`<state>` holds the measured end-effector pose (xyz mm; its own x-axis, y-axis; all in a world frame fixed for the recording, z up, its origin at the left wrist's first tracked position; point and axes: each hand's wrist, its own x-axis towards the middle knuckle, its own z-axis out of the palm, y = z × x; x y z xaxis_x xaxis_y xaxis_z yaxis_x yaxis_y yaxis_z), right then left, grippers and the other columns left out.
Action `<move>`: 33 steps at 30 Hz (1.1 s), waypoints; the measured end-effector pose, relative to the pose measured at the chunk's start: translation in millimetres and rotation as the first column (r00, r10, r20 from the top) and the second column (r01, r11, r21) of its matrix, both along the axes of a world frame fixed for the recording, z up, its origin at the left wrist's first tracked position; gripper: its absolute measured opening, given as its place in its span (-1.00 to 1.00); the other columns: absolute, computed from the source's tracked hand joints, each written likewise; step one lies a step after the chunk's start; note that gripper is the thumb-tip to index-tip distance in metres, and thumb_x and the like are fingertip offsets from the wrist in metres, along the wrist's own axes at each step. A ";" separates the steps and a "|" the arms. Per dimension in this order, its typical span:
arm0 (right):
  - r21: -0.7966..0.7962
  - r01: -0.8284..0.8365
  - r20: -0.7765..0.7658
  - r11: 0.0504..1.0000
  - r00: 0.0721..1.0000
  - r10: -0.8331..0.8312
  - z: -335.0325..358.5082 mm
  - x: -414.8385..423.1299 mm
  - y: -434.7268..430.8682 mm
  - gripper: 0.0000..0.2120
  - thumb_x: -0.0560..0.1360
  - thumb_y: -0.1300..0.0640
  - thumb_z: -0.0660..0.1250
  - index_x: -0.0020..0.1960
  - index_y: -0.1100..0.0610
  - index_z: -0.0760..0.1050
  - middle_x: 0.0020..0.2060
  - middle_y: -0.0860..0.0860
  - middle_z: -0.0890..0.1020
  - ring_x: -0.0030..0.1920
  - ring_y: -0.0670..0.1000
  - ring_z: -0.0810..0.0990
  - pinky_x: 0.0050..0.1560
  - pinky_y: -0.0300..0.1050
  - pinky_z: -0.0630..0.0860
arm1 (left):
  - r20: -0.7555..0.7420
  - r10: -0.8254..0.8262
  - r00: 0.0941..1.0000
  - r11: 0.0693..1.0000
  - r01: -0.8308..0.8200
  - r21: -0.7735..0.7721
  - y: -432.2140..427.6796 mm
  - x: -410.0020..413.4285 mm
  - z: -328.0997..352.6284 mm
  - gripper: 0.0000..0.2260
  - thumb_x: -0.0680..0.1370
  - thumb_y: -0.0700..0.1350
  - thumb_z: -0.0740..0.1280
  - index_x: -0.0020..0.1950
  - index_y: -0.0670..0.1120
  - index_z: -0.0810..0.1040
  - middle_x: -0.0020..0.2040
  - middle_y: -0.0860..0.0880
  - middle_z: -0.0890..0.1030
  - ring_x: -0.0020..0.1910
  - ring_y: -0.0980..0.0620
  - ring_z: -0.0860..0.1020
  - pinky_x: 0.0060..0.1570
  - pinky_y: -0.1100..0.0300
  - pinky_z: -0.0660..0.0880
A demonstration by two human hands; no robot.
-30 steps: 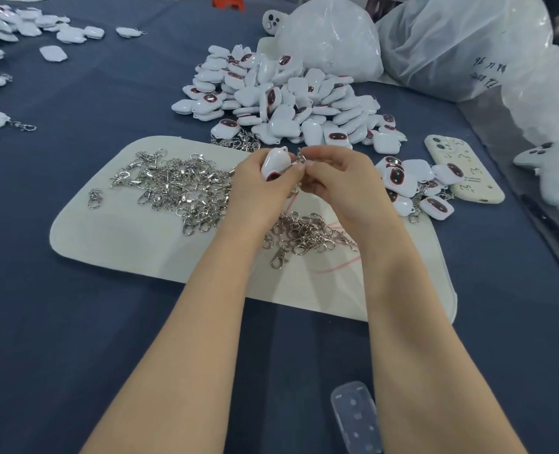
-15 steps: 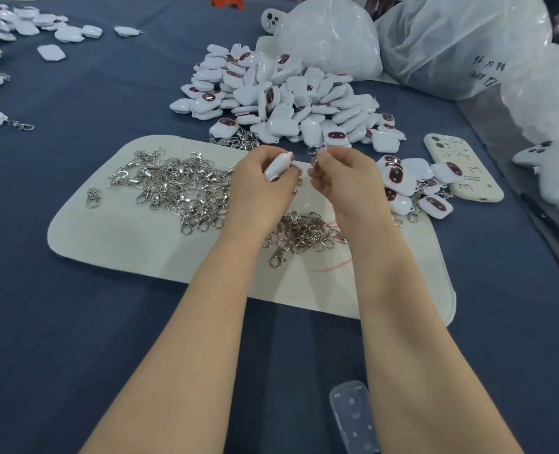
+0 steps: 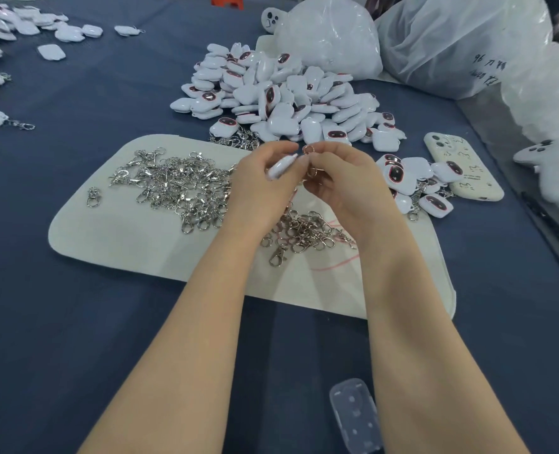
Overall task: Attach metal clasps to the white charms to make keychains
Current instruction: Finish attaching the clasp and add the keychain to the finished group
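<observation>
My left hand (image 3: 261, 181) grips a white charm (image 3: 281, 166) edge-on above the white mat (image 3: 114, 237). My right hand (image 3: 343, 181) pinches a metal clasp (image 3: 309, 158) right beside the charm's end; its ring shows above my fingertips. Loose metal clasps (image 3: 180, 185) lie heaped on the mat to the left, and a smaller bunch of clasps (image 3: 304, 234) lies under my wrists. A big pile of white charms (image 3: 278, 96) sits just beyond the mat. A small group of finished keychains (image 3: 409, 181) lies to the right.
A cream phone (image 3: 461, 165) lies at the right past the keychains. Large plastic bags (image 3: 451, 44) stand at the back right. More charms (image 3: 16, 27) are scattered at the far left on the blue cloth. A clear plastic case (image 3: 356, 417) lies near the front edge.
The charm has turned from face-up to edge-on in my left hand. My hands parted briefly, then closed together again, with the clasp's ring now raised at the charm's end.
</observation>
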<state>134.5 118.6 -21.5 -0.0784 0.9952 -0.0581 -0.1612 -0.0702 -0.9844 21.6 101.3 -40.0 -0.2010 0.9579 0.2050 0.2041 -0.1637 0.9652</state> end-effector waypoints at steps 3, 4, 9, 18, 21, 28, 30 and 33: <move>0.008 -0.010 0.043 1.000 0.999 0.010 -1.4 1.5 -0.2 -0.94 0.53 0.31 0.29 -0.09 0.21 0.52 -0.34 0.02 0.57 -0.37 -0.12 0.53 -0.23 -0.26 0.55 | 0.054 -0.056 0.997 0.998 0.059 -0.038 -2.2 -0.2 0.9 -0.95 0.51 -0.17 0.39 -0.06 -0.05 0.62 -0.17 -0.04 0.64 -0.24 0.13 0.55 -0.15 0.25 0.49; 0.013 -0.010 0.072 1.000 0.997 0.009 -1.6 2.2 -0.5 -0.97 0.53 0.28 0.31 -0.08 0.22 0.52 -0.34 0.01 0.58 -0.37 -0.12 0.53 -0.23 -0.28 0.55 | 0.050 -0.051 0.997 0.998 0.053 -0.039 -2.4 -0.4 0.7 -0.96 0.51 -0.17 0.39 -0.09 -0.04 0.61 -0.19 -0.05 0.64 -0.24 0.10 0.54 -0.15 0.21 0.50; 0.096 -0.009 0.261 0.995 0.965 -0.016 -0.2 3.6 0.2 -0.96 0.54 0.23 0.31 -0.09 0.15 0.53 -0.35 0.01 0.57 -0.38 -0.10 0.50 -0.25 -0.27 0.49 | 0.042 0.018 0.999 1.000 -0.018 0.005 -1.9 -1.6 0.8 -0.82 0.50 -0.14 0.39 -0.28 0.07 0.54 -0.37 0.12 0.54 -0.39 0.21 0.44 -0.31 0.35 0.39; 0.192 -0.105 0.523 0.976 0.853 -0.011 5.5 7.1 -2.3 -0.89 0.55 0.24 0.27 -0.03 0.13 0.58 -0.33 -0.02 0.58 -0.35 -0.15 0.53 -0.28 -0.36 0.49 | 0.111 0.058 0.992 0.997 -0.051 -0.066 1.0 -4.0 -2.8 -0.89 0.46 -0.10 0.44 -0.26 0.03 0.58 -0.38 0.11 0.53 -0.40 0.19 0.43 -0.34 0.34 0.37; 0.265 -0.116 0.632 0.957 0.770 -0.082 6.8 6.5 -1.7 -0.90 0.54 0.21 0.29 -0.10 0.07 0.55 -0.34 -0.10 0.59 -0.33 -0.19 0.52 -0.34 -0.43 0.38 | 0.125 0.048 0.991 0.997 -0.039 -0.071 1.5 -4.2 -3.3 -0.87 0.45 -0.12 0.44 -0.29 0.02 0.60 -0.44 0.13 0.54 -0.41 0.14 0.45 -0.27 0.21 0.43; 0.261 -0.028 0.624 0.965 0.768 -0.146 1.0 2.6 1.1 -0.90 0.55 0.19 0.25 -0.09 0.08 0.53 -0.29 -0.04 0.62 -0.25 -0.07 0.56 0.05 0.02 0.57 | 0.167 -0.024 0.986 0.997 0.036 -0.072 0.0 -3.8 -2.4 -0.85 0.48 -0.20 0.38 -0.24 0.02 0.59 -0.52 0.16 0.50 -0.50 0.22 0.41 -0.40 0.38 0.35; 0.251 -0.007 0.594 0.968 0.791 -0.148 0.9 1.5 0.7 -0.87 0.54 0.20 0.25 -0.14 0.06 0.53 -0.33 -0.05 0.61 -0.29 -0.08 0.57 0.05 0.05 0.58 | 0.155 -0.034 0.987 0.997 0.044 -0.059 -0.2 -3.3 -1.9 -0.85 0.49 -0.20 0.38 -0.22 0.03 0.59 -0.51 0.17 0.50 -0.50 0.23 0.39 -0.42 0.39 0.34; 0.250 0.023 0.555 0.968 0.816 -0.163 1.0 0.4 0.4 -0.83 0.53 0.21 0.26 -0.21 0.02 0.52 -0.38 -0.09 0.60 -0.33 -0.12 0.57 0.01 0.04 0.60 | 0.137 -0.045 0.989 0.998 0.052 -0.041 -1.3 -3.0 -2.2 -0.84 0.49 -0.20 0.38 -0.24 0.05 0.58 -0.49 0.16 0.50 -0.49 0.22 0.39 -0.43 0.37 0.34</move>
<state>134.9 119.1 -20.5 -0.0072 0.9873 0.1588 0.4359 0.1460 -0.8880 18.6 100.1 -42.2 -0.1773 0.9747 0.1363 0.0629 -0.1270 0.9899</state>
